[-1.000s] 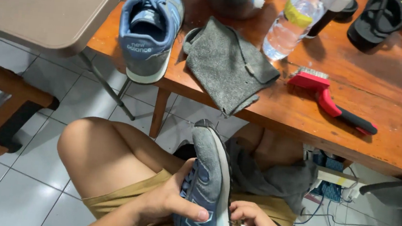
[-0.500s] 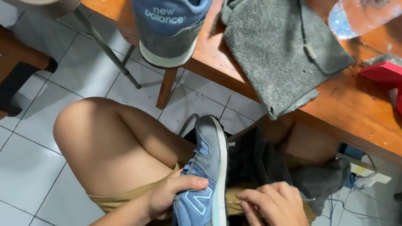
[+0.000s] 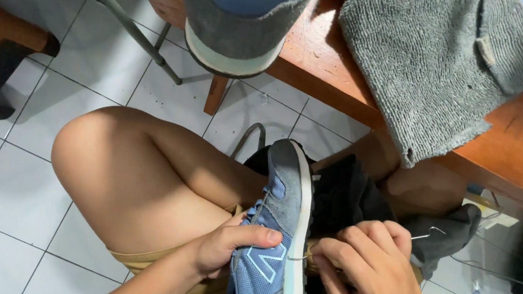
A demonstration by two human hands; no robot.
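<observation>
Gripping the shoe [image 3: 279, 232] on its side, the left hand [image 3: 226, 246] presses its thumb across the blue upper, while the right hand [image 3: 364, 272] closes its fingertips on a thin pale thread or needle at the sole edge; which of the two it is cannot be told, the piece being too fine. The shoe lies on the lap, toe pointing away from the grip toward the table [image 3: 517, 146], sole turned to the right hand. Risk: the thumb bears on one side only, so a pull from the right hand could twist the shoe out of the grip and let it slide off the thigh to the floor [image 3: 6, 205]. If the pinched piece is sharp, a slip could also drive it toward the left thumb, which sits just beside it. The shoe is a blue mesh-and-suede trainer with grey toe and heel patches, a pale blue side mark and a white midsole; it looks soft-walled and light. Beyond the grip, its mate [image 3: 242, 17] overhangs the table edge beside a grey towel [image 3: 436, 61].
</observation>
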